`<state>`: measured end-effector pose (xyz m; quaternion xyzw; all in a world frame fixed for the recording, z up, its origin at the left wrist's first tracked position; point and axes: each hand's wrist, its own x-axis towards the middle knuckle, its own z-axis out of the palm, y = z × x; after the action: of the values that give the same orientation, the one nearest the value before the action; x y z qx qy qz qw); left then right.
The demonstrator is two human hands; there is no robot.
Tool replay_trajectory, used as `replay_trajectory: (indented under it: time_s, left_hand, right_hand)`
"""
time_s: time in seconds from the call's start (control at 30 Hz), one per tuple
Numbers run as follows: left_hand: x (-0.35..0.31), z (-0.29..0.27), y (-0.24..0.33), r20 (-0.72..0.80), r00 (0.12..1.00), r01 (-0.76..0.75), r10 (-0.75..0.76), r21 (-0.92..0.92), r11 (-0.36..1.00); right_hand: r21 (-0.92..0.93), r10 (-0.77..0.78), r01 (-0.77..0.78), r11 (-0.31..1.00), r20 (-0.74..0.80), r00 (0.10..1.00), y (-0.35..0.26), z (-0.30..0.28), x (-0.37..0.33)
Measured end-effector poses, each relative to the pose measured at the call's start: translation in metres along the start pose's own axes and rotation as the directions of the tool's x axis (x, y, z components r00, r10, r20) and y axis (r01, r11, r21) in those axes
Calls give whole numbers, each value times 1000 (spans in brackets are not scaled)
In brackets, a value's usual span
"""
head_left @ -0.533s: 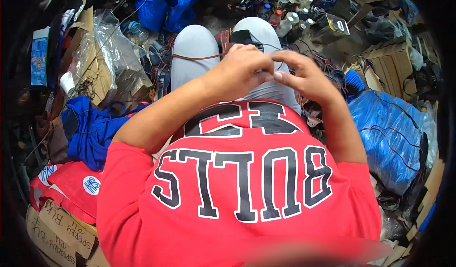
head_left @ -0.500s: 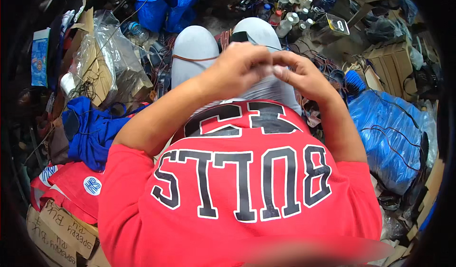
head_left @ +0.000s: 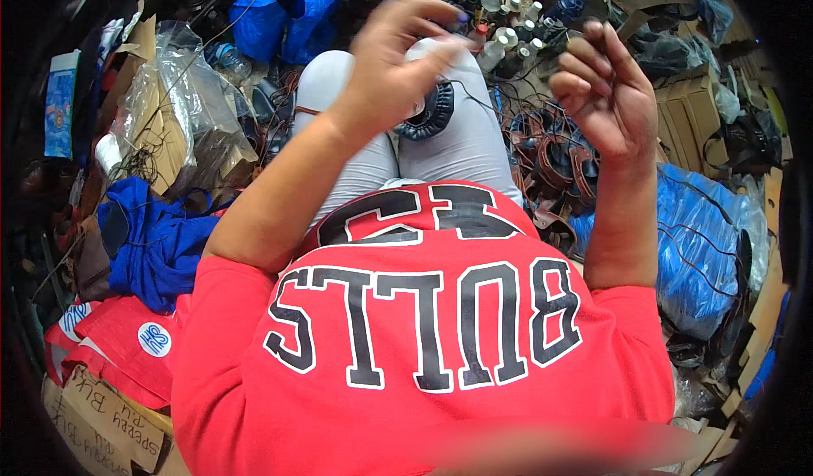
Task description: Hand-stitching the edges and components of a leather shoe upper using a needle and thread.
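A: Where do we locate the workpiece?
B: We locate the black, rounded piece with a gathered, pleated edge (head_left: 434, 113) on the lap, against the inner side of the right thigh of the light-grey trousers (head_left: 474, 150). The left hand partly covers it in this view.

A: Which hand do we record as nearer?
B: The left hand (head_left: 391, 65). From it, the piece lies toward the body and slightly to the right. From the right hand (head_left: 606, 91), which is raised well apart from it, the piece lies to the left and slightly toward the body.

A: How do we read its long axis?
B: We read the visible part as slanting, its right end farther from the body. The far portion is covered, so we cannot confirm the full axis.

A: What is the state of the hands?
B: We note the left hand as wide, thumb and fingers apart, with motion blur. The right fingers are curled, the thumb close to them; we cannot tell whether a thread is pinched there.

A: What adjoins the lap?
B: We identify brown, strap-like looped pieces (head_left: 549, 158) to the right and white-capped bottles (head_left: 508, 37) beyond the knees.
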<state>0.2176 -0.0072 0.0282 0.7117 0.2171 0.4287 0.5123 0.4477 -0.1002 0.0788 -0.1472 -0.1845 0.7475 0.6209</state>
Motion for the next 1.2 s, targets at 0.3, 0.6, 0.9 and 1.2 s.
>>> replay_trajectory:
  time_s: [0.3,0.6,0.9,1.2]
  left_hand:
    - [-22,18,6,599,791,456,-127,-437,775]
    - [-59,-43,-5,449,796,568,-407,-321,758]
    - [-63,-47,-22,115,875,440,-471,218,871]
    - [-61,-43,-14,90,931,284,-355,434,855]
  right_hand:
    - [-5,-83,85,996,144,986,-16,45,36]
    - [-554,-445,296,778,-154,882,-61,-32,6]
    - [-800,-388,-368,-474,-185,903,-7,-70,-4]
    - [-966,-72,-256,-23,-254,964,51,-96,-8]
